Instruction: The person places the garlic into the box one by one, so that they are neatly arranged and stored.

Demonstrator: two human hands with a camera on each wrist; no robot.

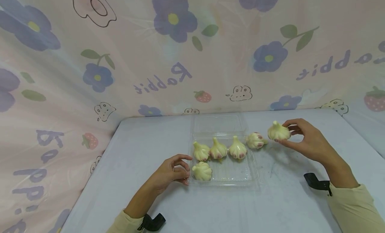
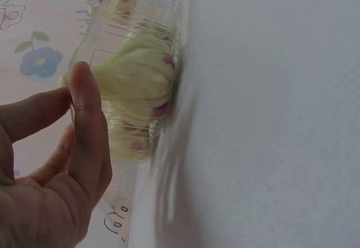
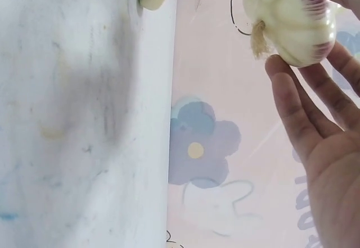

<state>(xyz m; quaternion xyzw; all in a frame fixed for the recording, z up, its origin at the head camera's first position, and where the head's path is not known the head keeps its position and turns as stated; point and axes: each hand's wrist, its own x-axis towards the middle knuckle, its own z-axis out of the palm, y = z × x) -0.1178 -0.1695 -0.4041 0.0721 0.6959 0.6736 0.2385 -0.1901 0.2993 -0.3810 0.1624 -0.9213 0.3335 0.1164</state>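
"Rabbit" (image 1: 162,81) (reversed) on floral backdrop (image 1: 222,66)

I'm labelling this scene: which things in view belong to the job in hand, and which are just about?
Likely job:
garlic bulb held by the right hand
clear plastic container, rim pinched by the left hand
four garlic bulbs inside it
loose garlic bulb at its right edge

Just about:
patterned sheet behind
white tabletop
black wrist pieces

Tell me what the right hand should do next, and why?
Perhaps carry the garlic bulb over the clear tray: its near-right part is bare, the right hand holds the bulb off the table, and the left hand pinches the tray.
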